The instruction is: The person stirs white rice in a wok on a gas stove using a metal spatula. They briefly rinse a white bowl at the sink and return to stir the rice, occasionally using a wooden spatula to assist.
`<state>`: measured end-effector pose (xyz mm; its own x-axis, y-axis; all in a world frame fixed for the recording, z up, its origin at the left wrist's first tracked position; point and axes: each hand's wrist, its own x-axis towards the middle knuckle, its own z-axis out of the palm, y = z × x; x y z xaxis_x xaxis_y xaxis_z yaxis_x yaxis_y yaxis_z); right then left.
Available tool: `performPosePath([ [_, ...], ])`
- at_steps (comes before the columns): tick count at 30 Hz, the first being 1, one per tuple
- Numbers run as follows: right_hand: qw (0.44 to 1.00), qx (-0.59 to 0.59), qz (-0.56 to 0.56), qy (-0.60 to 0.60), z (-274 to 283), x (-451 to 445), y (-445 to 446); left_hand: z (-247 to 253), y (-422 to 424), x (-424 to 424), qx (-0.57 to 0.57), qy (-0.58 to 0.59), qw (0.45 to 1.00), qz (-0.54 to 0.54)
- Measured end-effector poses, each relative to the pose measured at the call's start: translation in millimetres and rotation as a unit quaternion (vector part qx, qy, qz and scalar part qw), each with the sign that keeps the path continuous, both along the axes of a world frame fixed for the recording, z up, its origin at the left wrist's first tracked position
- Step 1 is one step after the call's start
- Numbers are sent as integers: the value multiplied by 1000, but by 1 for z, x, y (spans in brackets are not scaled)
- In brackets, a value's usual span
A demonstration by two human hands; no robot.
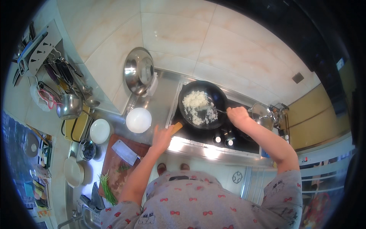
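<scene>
A black frying pan [218,93] sits on the left part of the black gas hob [206,135]. White rice [195,99], partly clumped and partly loose, lies in it. My left hand [161,139] grips the pan's wooden handle [177,128] at its outer end. With my right hand [238,116] I hold a metal-shafted spatula [218,110] from above the pan's right rim. Its blade is down in the rice, partly covered by grains. The spatula's grip is hidden inside my fist.
Left of the pan stands a white bowl [139,120]. A cleaver [124,152] and green chives [107,189] lie on a wooden cutting board [113,169]. A steel lid [139,71] leans against the tiled wall. Right of my right hand is a glass-lidded pot [261,116].
</scene>
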<state>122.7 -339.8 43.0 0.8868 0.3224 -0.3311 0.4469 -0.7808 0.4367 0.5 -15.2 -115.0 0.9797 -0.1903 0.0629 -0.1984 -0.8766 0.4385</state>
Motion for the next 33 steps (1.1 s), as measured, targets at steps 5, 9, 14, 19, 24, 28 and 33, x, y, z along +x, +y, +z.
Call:
performPosePath([
  [5,991,-95,72,67,64,-29,2,-7,3,-7,1,-31,999,17],
  [9,995,-75,8,64,29,-37,-6,1,-1,-6,-2,18,1000,15],
  [14,999,-8,-34,18,-2,-8,-3,-7,2,-8,-8,2,1000,24],
  [19,994,61,-79,41,-43,25,-10,0,0,-4,-11,13,1000,12],
  [24,898,270,-270,218,38,34,-38,-3,1,-5,0,-13,1000,23],
  [28,898,204,-296,253,38,58,-65,-5,-1,-5,4,-10,1000,19],
  [33,868,264,-334,256,17,90,-42,-2,1,-7,1,-13,1000,17],
])
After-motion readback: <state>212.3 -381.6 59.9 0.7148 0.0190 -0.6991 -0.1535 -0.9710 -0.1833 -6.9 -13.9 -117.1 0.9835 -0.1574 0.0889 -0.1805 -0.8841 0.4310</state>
